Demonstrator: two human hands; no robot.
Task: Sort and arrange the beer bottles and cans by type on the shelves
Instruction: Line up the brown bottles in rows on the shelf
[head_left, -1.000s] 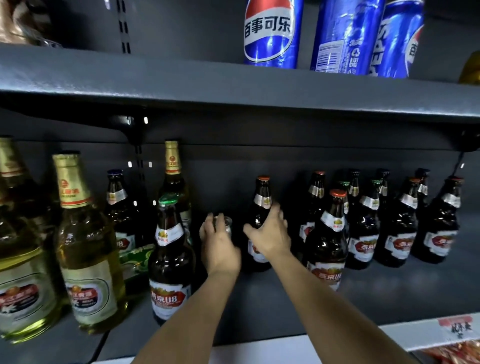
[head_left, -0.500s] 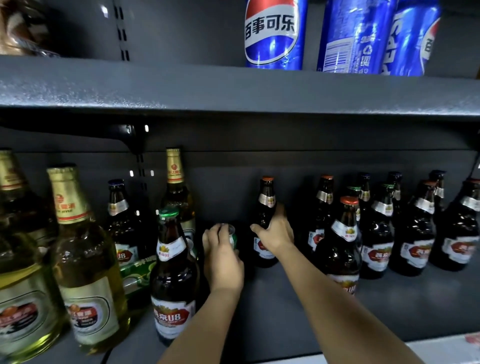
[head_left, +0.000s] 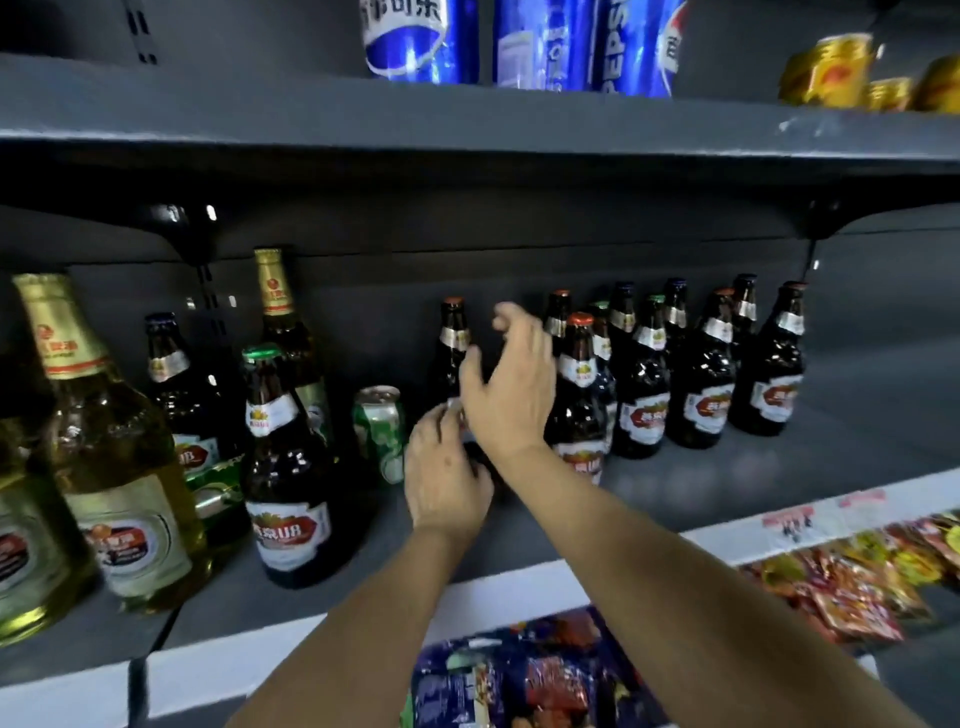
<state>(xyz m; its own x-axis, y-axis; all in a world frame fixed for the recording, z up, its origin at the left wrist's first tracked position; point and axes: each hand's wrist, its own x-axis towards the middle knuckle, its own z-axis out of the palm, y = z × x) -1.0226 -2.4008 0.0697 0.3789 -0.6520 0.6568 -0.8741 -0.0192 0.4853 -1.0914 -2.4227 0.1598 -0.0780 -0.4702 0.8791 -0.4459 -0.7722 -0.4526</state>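
1. A person reaches with both bare arms into a dark grey shelf (head_left: 727, 467) stocked with beer, mid-way through sorting bottles and cans by type

2. The left hand (head_left: 447, 473) sits low around the base of a lone brown bottle (head_left: 453, 343) standing near the back of the shelf; its fingers curl round the lower body, though the exact contact is hidden behind the knuckles

3. The right hand (head_left: 511, 384) hovers just in front of the same bottle with fingers spread and loosely bent, gripping nothing

4. A green can (head_left: 380, 434) stands upright and free just left of the left hand, between it and a green-capped brown bottle (head_left: 283, 467) at the shelf front

5. To the right, a cluster of matching brown bottles (head_left: 696, 374) stands in rows; to the left, tall gold-foiled bottles (head_left: 104, 457) of pale beer

6. Judged from this, the lone bottle belongs with the brown cluster; a good move keeps it upright, low grip firm, with the free hand steadying the neck, and slides it rightward without knocking the red-capped bottle (head_left: 579, 395) standing close beside the right wrist
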